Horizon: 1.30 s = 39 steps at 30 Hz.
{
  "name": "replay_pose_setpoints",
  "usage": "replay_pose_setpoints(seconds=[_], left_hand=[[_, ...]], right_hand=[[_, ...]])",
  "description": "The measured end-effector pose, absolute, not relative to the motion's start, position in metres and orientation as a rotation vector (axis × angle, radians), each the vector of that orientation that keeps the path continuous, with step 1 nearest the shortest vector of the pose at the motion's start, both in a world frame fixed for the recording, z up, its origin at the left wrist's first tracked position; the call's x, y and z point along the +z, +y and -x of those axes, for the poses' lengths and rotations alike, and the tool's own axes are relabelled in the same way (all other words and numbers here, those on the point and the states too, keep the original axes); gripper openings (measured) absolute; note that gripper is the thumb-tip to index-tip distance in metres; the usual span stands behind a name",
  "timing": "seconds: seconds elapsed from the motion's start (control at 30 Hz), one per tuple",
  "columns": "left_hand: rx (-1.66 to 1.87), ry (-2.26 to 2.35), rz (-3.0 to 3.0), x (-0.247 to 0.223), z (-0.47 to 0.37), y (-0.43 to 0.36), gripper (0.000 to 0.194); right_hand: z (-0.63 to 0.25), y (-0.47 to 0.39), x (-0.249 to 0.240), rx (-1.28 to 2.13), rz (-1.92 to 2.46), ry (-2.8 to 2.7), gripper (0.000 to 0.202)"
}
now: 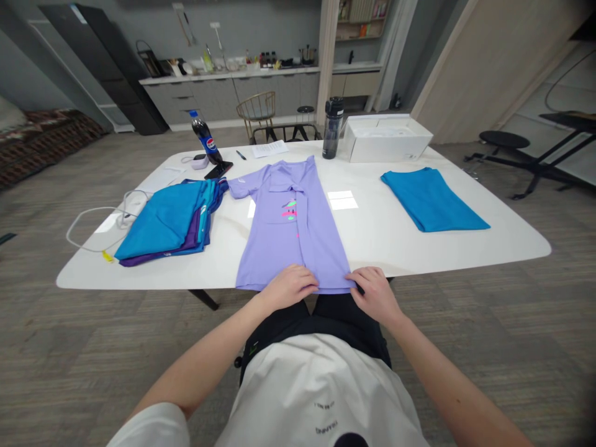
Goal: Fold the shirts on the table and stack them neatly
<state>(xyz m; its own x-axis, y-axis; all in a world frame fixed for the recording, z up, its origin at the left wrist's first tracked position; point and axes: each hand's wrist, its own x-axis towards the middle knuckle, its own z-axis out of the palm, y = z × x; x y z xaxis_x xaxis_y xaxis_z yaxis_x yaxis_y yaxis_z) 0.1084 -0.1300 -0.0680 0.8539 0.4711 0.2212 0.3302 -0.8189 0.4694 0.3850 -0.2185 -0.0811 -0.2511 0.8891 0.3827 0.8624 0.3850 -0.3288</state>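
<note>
A lavender T-shirt (279, 242) lies on the white table in front of me, its hem at the near edge. Its right side is folded inward over the front, partly covering a pink and green print, while the left sleeve stays spread out. My left hand (293, 284) rests on the hem near its middle with the fingers closed on the fabric. At the hem's right corner, my right hand (374, 290) pinches the cloth between thumb and fingers.
Folded blue and purple garments (162, 217) are stacked at left beside a white cable (77, 223). A folded blue garment (433, 200) lies at right. Farther back stand a cola bottle (205, 138), a phone (218, 169), a dark water bottle (332, 128) and a white box (386, 139).
</note>
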Motion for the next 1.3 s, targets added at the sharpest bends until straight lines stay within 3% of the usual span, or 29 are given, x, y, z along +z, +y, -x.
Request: replay_pose_setpoints(seconds=[0.1,0.3,0.53,0.73,1.0,1.3], left_hand=[[0.565,0.684,-2.513,-0.067,-0.108,-0.132,0.026],[0.507,0.960,-2.735,-0.064,-0.116,-0.122,0.023],[0.323,0.886,-2.843,-0.061,-0.119,-0.139,0.022],[0.399,0.775,-2.599,-0.049,-0.111,-0.128,0.019],[0.628,1.339,-2.414,-0.035,-0.070,0.024,0.022],[0.389,2.049,-2.452,-0.053,-0.029,0.259,0.035]], right_hand=[[-0.389,-0.226,-0.079,0.106,1.553,-2.126,0.014],[-0.375,-0.205,-0.072,0.098,1.575,-2.046,0.022],[-0.362,-0.165,-0.073,0.158,1.570,-2.276,0.021],[-0.358,-0.119,-0.060,0.307,1.534,-2.264,0.018],[-0.323,0.035,-0.037,0.619,1.295,-2.283,0.018],[-0.226,0.257,-0.057,0.267,1.486,-2.344,0.028]])
